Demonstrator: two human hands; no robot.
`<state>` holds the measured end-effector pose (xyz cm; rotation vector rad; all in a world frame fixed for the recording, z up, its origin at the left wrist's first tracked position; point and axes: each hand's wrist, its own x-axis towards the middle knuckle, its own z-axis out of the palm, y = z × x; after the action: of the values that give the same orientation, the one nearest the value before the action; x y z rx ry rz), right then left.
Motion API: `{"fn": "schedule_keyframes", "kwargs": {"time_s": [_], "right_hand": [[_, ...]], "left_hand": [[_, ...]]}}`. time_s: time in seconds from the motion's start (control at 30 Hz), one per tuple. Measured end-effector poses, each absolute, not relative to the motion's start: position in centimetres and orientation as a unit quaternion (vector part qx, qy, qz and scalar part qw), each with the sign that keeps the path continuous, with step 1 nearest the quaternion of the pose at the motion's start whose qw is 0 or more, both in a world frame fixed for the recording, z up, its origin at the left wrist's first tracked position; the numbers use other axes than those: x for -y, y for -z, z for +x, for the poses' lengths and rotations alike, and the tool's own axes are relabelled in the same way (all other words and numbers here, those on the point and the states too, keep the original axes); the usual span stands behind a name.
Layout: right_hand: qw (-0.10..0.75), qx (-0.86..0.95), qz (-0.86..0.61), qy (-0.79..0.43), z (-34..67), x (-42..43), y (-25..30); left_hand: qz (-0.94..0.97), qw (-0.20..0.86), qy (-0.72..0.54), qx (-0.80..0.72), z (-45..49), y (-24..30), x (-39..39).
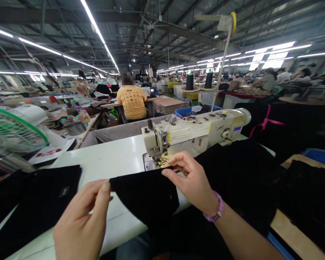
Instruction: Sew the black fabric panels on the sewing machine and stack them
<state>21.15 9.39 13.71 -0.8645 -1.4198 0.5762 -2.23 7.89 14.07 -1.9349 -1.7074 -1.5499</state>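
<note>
A piece of black fabric point(146, 195) hangs between my two hands, its top edge stretched nearly straight. My left hand point(83, 216) pinches the left corner between thumb and fingers. Farther along the same edge, my right hand point(188, 178) pinches the cloth just in front of the needle area of a white sewing machine point(189, 133). The fabric drapes over the table's front edge toward my lap. A purple bead bracelet point(215, 207) circles my right wrist.
Black cloth with a small label point(65, 190) lies on the white table point(116, 153) at left. More black fabric point(238, 173) is heaped at right. A green-rimmed fan point(13, 130) stands at far left. Thread cones point(189, 82) rise behind the machine. A person in yellow point(131, 101) sits ahead.
</note>
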Motion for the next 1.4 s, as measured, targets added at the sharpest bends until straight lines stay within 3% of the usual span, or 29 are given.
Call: {"fn": "schedule_keyframes", "kwargs": {"time_s": [0.13,0.27,0.4,0.5,0.63,0.7,0.8,0.87,0.97,1.07,1.17,1.4], "right_hand": [[0.601,0.717,-0.350,-0.054,20.7,-9.4,-13.2],[0.557,0.767,-0.320,0.013,20.4,-9.3,-12.6],[0.545,0.761,-0.352,0.019,20.7,-9.3,-11.7],[0.554,0.725,-0.401,-0.081,21.0,-9.2,-10.9],[0.498,0.603,-0.465,-0.416,21.3,-8.6,-9.6],[0.467,0.539,-0.461,-0.528,21.4,-8.3,-8.8],[0.458,0.468,-0.452,-0.605,21.1,-8.2,-7.5],[0.449,0.446,-0.457,-0.625,20.7,-8.7,-6.4],[0.417,0.511,-0.536,-0.527,20.1,-10.2,-4.7],[0.327,0.662,-0.621,-0.264,19.7,-11.4,-3.3],[0.276,0.762,-0.582,-0.070,19.7,-11.9,-2.2],[0.299,0.795,-0.527,-0.024,20.0,-13.1,-1.0]], "left_hand": [[-0.735,0.087,0.455,0.495,-0.2,-16.7,-7.8],[-0.855,-0.070,0.361,0.365,1.7,-17.7,-9.3],[-0.845,-0.192,0.332,0.373,2.9,-17.9,-11.0],[-0.809,-0.264,0.308,0.424,2.9,-18.0,-11.7],[-0.744,-0.362,0.280,0.487,2.1,-18.3,-12.3],[-0.729,-0.386,0.267,0.498,1.6,-18.2,-12.9],[-0.732,-0.408,0.228,0.496,1.3,-17.0,-14.8],[-0.754,-0.367,0.193,0.509,1.7,-15.3,-16.6],[-0.788,-0.240,0.147,0.547,2.7,-11.8,-19.8],[-0.788,-0.184,0.143,0.570,3.9,-8.2,-22.3],[-0.781,-0.157,0.142,0.587,4.4,-5.8,-23.6],[-0.768,-0.163,0.129,0.606,4.4,-5.1,-25.3]]}}
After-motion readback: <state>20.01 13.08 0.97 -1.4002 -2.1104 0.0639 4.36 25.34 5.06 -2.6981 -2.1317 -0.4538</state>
